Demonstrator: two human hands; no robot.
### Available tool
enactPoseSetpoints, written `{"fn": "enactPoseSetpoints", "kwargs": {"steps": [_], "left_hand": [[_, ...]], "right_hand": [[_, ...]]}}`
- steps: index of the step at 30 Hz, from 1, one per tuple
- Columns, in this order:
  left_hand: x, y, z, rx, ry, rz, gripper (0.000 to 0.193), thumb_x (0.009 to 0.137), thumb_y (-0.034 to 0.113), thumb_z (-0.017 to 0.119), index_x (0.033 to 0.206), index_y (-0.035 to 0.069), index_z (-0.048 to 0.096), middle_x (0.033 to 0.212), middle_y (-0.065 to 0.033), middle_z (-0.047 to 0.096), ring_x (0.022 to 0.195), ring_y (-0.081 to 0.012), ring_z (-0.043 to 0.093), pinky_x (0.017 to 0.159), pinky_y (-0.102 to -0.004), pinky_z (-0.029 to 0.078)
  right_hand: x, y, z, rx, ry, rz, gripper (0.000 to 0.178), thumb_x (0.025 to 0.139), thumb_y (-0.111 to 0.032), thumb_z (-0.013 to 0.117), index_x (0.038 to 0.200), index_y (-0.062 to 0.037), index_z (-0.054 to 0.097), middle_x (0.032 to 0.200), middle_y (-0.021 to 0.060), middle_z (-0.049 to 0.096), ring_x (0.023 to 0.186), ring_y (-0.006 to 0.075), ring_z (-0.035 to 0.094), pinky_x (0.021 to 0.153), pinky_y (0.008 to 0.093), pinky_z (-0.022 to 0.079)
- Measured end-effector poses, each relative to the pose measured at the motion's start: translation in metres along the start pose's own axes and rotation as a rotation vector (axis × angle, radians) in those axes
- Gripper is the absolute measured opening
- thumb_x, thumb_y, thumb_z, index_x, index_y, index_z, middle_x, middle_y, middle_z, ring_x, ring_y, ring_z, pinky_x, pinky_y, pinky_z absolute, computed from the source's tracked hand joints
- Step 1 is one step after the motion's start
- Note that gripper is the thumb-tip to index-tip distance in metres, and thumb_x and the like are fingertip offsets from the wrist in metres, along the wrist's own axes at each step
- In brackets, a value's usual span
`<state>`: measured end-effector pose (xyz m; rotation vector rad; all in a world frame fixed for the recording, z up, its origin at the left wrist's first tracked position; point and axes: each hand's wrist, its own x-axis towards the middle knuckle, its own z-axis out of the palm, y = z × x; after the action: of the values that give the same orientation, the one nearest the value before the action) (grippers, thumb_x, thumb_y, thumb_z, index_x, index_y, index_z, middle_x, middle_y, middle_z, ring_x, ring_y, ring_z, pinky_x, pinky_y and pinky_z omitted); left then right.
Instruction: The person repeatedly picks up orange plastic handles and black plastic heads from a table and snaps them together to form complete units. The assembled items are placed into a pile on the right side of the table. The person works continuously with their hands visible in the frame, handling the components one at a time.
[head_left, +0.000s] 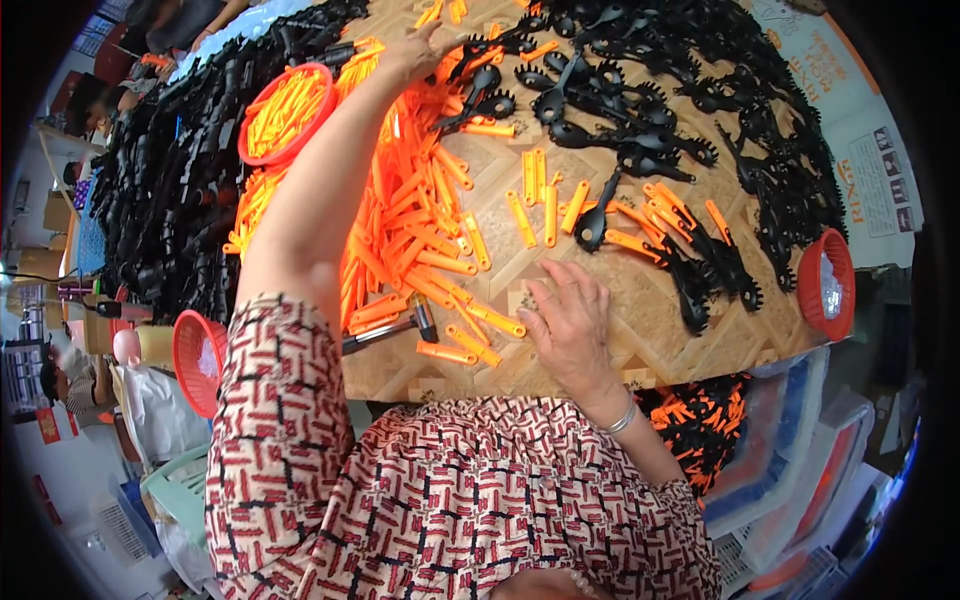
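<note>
My left hand reaches across to the far side of the table, fingers apart, above orange handles and beside black kitchen utensil heads. Whether its fingertips touch any of them is hard to tell. Near the front edge, my right hand rests on the table with fingers spread and nothing held. Its thumb is close to the end of an orange handle. Beyond it lie loose orange handles and a black spoon. Some utensils with orange handles attached lie to its right.
A hammer-like tool lies at the front edge. A red basket of orange handles stands at the left, before heaped black parts. More black utensil heads cover the far right. Red baskets hang at the table's sides.
</note>
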<state>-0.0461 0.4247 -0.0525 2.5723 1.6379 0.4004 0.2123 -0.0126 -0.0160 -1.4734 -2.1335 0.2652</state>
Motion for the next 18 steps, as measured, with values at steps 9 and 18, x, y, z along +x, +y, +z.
{"fn": "enactPoseSetpoints", "kwargs": {"steps": [9,18], "left_hand": [[-0.017,0.152,0.025,-0.095,-0.023,0.163,0.069,0.088,0.074,0.061,0.143,0.032,0.061,0.152,-0.0174,0.049,0.141,-0.0376,0.048,0.115,-0.0499,0.040],[-0.196,0.203,-0.030,-0.378,0.046,0.670,0.037,0.093,0.026,0.075,0.129,0.019,0.070,0.146,-0.0151,0.053,0.134,-0.0372,0.051,0.108,-0.0489,0.044]], "right_hand": [[-0.001,0.007,0.003,0.017,0.010,0.053,0.039,0.084,-0.020,0.078,0.118,-0.0032,0.067,0.138,0.0137,0.056,0.131,0.0335,0.048,0.106,0.0505,0.038],[-0.001,0.004,0.001,-0.114,0.162,0.148,0.030,0.086,-0.018,0.076,0.111,-0.0037,0.069,0.129,0.0137,0.060,0.130,0.0346,0.049,0.104,0.0517,0.038]]}}
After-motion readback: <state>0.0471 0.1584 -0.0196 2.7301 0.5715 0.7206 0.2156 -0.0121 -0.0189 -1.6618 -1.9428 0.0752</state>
